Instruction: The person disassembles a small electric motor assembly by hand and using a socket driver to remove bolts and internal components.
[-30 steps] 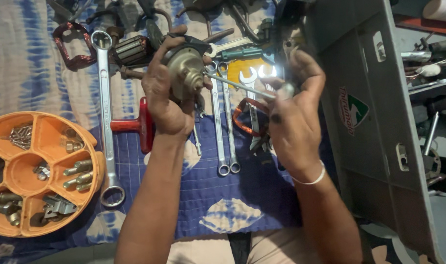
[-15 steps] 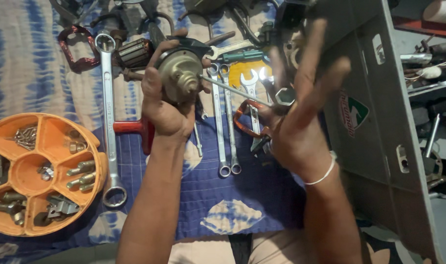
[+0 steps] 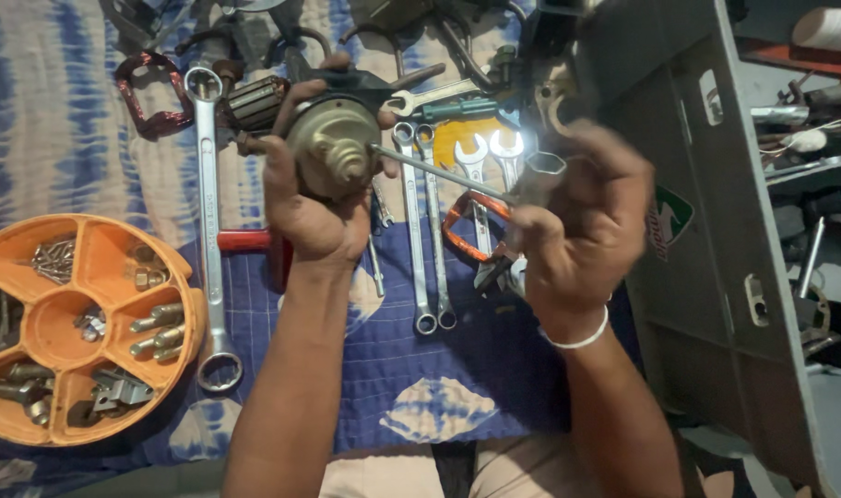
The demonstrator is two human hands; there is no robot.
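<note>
My left hand [image 3: 312,205] grips a round, dull-metal motor end housing [image 3: 333,148] and holds it up above the cloth. A thin metal rod [image 3: 439,172] runs from the housing's right side to my right hand [image 3: 582,231]. That hand is closed around a hexagonal socket tool [image 3: 542,171] at the rod's far end, and it looks blurred. A white band sits on the right wrist. Both hands hover over a row of spanners.
Several spanners [image 3: 424,231] and a long ring spanner [image 3: 210,231] lie on the blue tie-dye cloth [image 3: 420,387]. An orange divided tray [image 3: 75,323] of bolts and nuts sits at the left. A grey metal cabinet [image 3: 716,231] stands at the right. Motor parts crowd the far edge.
My right hand, splayed open half a second ago, has closed around the socket tool on the rod. The left hand keeps holding the housing in about the same place.
</note>
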